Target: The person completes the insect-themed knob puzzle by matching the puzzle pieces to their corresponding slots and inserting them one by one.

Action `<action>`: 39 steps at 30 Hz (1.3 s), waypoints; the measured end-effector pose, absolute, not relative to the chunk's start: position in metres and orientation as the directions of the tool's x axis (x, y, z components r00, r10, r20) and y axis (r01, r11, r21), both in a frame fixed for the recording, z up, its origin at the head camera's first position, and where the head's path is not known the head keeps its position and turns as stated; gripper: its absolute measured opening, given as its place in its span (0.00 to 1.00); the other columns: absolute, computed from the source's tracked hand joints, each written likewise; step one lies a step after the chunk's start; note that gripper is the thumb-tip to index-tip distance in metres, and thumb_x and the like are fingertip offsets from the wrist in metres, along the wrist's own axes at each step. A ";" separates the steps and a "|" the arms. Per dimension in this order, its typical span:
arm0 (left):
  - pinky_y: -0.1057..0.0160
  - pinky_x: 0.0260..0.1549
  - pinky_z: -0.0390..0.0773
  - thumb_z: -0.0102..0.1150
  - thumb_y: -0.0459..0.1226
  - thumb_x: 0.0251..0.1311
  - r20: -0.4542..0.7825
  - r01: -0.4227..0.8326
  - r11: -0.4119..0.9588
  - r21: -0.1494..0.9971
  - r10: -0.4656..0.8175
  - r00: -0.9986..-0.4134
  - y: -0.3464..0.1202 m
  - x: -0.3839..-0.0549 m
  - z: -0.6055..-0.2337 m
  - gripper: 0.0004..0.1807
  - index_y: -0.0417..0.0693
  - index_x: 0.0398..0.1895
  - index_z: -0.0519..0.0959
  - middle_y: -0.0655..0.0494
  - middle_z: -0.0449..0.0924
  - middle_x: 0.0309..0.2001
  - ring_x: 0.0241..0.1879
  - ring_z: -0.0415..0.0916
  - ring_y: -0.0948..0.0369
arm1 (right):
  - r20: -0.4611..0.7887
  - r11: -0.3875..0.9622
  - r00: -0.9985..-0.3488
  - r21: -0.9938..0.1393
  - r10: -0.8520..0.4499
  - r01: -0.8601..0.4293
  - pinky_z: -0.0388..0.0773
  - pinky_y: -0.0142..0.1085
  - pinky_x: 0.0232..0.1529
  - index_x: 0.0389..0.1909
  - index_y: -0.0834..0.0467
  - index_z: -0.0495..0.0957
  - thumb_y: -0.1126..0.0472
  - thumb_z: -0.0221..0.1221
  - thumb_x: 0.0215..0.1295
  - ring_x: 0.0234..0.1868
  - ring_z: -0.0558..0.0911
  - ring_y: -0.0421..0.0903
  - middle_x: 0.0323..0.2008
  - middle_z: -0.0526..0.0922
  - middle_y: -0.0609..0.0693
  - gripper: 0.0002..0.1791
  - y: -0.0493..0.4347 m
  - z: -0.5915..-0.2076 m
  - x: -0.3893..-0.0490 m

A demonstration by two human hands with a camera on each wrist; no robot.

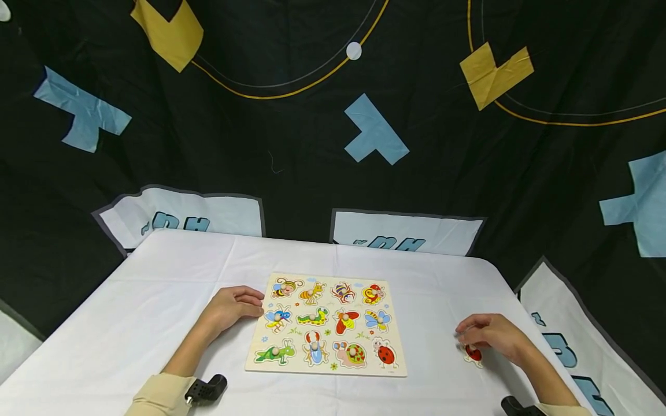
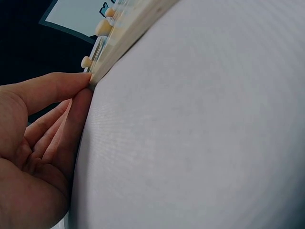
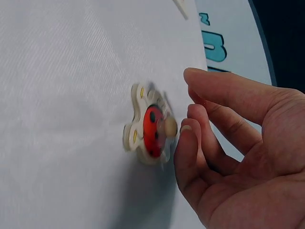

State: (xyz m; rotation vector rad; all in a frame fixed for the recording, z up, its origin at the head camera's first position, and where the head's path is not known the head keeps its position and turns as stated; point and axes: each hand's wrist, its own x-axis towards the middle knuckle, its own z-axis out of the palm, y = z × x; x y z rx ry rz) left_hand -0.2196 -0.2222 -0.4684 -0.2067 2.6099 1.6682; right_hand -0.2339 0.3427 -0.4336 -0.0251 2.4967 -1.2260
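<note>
A wooden peg puzzle board [image 1: 325, 370] with insect pictures lies flat on the white table. At its left edge my left hand [image 1: 234, 309] rests on the table, fingertips touching the board's side; the left wrist view shows the thumb and a finger [image 2: 57, 88] against that edge. Over to the right, my right hand [image 1: 491, 335] hovers just above a ladybug puzzle piece [image 1: 472, 355]. In the right wrist view the ladybug piece is tilted and slightly blurred, its round knob [image 3: 170, 127] just off the parted fingertips. The board's lower-right ladybug picture [image 1: 385, 353] shows no knob.
White cloth covers the table [image 1: 177, 271], whose right edge runs close past my right forearm. Behind it hangs a black cloth [image 1: 291, 190] with blue and yellow shapes. Several other pieces on the board, such as the green caterpillar [image 1: 312, 316], have knobs standing up.
</note>
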 end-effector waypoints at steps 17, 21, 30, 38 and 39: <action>0.65 0.41 0.74 0.76 0.36 0.47 -0.094 -0.129 0.475 0.870 -0.098 -0.991 -0.223 -0.220 -0.464 0.22 0.41 0.48 0.85 0.55 0.89 0.35 0.36 0.80 0.65 | -0.376 0.591 -0.892 -0.789 -0.251 0.167 0.76 0.38 0.37 0.42 0.64 0.83 0.60 0.66 0.61 0.35 0.79 0.45 0.31 0.85 0.47 0.13 0.364 -0.440 -0.234; 0.65 0.41 0.74 0.76 0.36 0.47 -0.094 -0.130 0.475 0.871 -0.099 -0.991 -0.223 -0.220 -0.464 0.22 0.41 0.49 0.84 0.55 0.89 0.35 0.36 0.80 0.65 | -0.387 0.592 -0.883 -0.789 -0.266 0.168 0.76 0.38 0.38 0.44 0.65 0.82 0.61 0.66 0.61 0.35 0.78 0.45 0.32 0.84 0.47 0.13 0.367 -0.441 -0.235; 0.66 0.41 0.73 0.75 0.36 0.49 -0.123 -0.168 0.469 0.867 -0.125 -0.984 -0.221 -0.219 -0.466 0.20 0.43 0.48 0.85 0.57 0.89 0.34 0.36 0.80 0.64 | -0.377 0.572 -0.877 -0.806 -0.299 0.152 0.78 0.38 0.39 0.44 0.66 0.83 0.64 0.65 0.60 0.35 0.80 0.45 0.32 0.85 0.47 0.13 0.371 -0.444 -0.235; 0.65 0.41 0.74 0.75 0.35 0.47 -0.106 -0.148 0.458 0.876 -0.116 -0.988 -0.220 -0.217 -0.466 0.21 0.41 0.47 0.85 0.55 0.89 0.33 0.35 0.80 0.64 | -0.369 0.562 -0.875 -0.815 -0.312 0.143 0.78 0.37 0.38 0.42 0.66 0.83 0.64 0.66 0.58 0.34 0.80 0.44 0.30 0.85 0.46 0.12 0.371 -0.443 -0.233; 0.65 0.41 0.74 0.75 0.34 0.47 -0.105 -0.147 0.458 0.877 -0.116 -0.988 -0.220 -0.217 -0.466 0.21 0.41 0.47 0.85 0.55 0.89 0.33 0.35 0.80 0.64 | -0.367 0.561 -0.875 -0.816 -0.315 0.141 0.78 0.37 0.38 0.42 0.66 0.83 0.64 0.66 0.58 0.34 0.80 0.44 0.30 0.85 0.46 0.12 0.371 -0.443 -0.234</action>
